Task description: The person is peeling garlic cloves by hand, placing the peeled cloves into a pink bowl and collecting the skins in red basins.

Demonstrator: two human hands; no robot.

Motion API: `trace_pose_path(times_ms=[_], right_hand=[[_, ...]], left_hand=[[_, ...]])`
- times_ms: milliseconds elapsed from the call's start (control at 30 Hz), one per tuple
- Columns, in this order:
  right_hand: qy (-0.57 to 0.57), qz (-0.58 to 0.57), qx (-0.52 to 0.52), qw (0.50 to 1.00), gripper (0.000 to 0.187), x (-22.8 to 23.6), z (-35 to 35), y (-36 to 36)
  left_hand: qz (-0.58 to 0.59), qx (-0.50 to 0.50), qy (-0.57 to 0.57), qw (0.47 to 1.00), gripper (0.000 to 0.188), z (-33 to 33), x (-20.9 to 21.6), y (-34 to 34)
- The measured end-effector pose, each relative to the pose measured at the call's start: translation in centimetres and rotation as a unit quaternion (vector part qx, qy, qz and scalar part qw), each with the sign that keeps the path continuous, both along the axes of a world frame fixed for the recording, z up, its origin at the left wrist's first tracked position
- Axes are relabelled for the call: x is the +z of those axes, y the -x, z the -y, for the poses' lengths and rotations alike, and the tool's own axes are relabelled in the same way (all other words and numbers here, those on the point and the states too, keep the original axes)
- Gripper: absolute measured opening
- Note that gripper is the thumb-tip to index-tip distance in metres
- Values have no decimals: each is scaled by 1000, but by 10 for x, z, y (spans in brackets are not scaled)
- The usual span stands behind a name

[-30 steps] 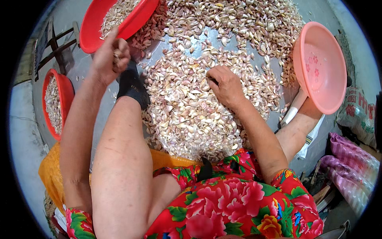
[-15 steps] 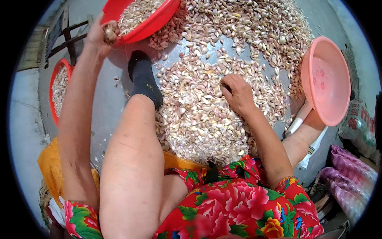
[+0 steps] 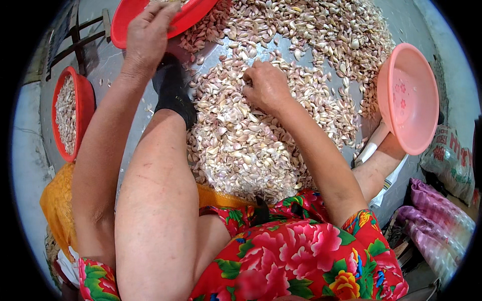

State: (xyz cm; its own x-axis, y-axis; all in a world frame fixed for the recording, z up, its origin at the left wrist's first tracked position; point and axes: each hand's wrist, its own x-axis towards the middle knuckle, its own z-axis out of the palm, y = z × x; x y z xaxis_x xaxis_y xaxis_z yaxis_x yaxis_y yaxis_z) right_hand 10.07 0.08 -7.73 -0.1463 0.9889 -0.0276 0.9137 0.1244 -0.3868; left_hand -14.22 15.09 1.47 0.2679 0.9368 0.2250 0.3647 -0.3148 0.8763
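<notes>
Meanwhile our left hand [image 3: 148, 35] gripped the rim of the red bowl [image 3: 131, 20] at the top, while our right hand [image 3: 266, 85], fingers curled, picked at the garlic [image 3: 241, 145] heaped between our legs.

Single head-worn fisheye view – looks steeply down from close above over seated person's lap and raised knee onto spread heap of pale garlic cloves [image 3: 261, 130] – edges curve toward rim.
</notes>
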Motion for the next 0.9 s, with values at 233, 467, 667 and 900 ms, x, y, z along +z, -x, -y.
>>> trace_pose_path(times_ms=[233, 467, 667, 900], right_hand=[[52, -96, -15, 994, 18, -9, 0, -6], [28, -102, -4, 994, 17, -10, 27, -11], [-39, -133, 37, 990, 14, 4, 76, -18], [-178, -110, -60, 976, 21, 36, 123, -62]], left_hand=[[-10, -74, 285, 956, 18, 32, -24, 2], [-59, -25, 412, 909, 18, 53, -54, 15], [-75, -91, 383, 916, 16, 54, -72, 23], [-107, -117, 360, 919, 16, 53, -76, 20]])
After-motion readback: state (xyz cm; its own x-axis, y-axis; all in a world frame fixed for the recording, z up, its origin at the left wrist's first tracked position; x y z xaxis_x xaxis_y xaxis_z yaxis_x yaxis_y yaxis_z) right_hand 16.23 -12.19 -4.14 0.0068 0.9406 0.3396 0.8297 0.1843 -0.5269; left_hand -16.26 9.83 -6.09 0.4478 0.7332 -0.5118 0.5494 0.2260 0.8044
